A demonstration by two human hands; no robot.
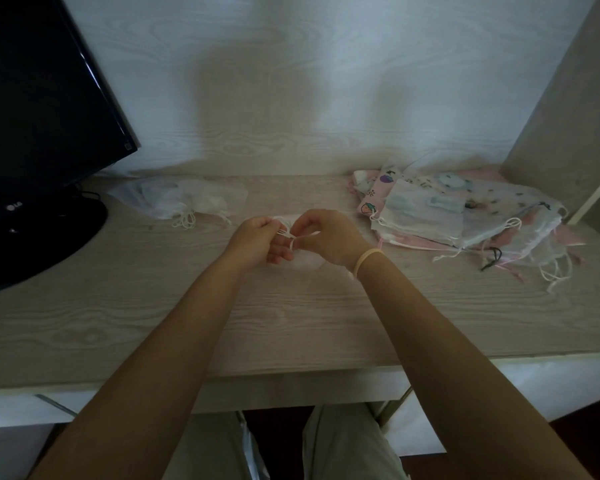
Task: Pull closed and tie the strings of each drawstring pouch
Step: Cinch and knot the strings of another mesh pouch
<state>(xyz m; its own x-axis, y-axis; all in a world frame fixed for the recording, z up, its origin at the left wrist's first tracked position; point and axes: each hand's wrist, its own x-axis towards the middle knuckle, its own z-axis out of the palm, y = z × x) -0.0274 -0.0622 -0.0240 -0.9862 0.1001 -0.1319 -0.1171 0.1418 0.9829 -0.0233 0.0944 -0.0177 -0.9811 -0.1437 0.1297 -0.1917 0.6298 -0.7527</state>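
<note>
While both your hands work at the middle of the desk [291, 323], you are clearly mid-knot; your left hand [257, 242] has its fingers curled round the white strings [286, 233], pinching a loop near the thumb, and your right hand [321, 237] pinches the other end, fingers bent in close; the two hands almost touch, with the strings crossing between them. The pouch [307, 263] you are tying lies flat on the desk just under your hands; it is pale and mostly hidden, so I cannot tell whether its mouth is fully drawn shut.

Over to your left, near the monitor [42, 133], sits a small heap of white pouches [184, 200] with cords bunched at the near edge; those look like the finished ones, by my reckoning, though the knots are too small to make out. Over to your right lies a bigger pile of printed pouches [465, 216], flat and spread, strings trailing loose off the near side; those look still to do.

So you appear to be early in the job; a few done, one in hand, and the larger share waiting.
</note>
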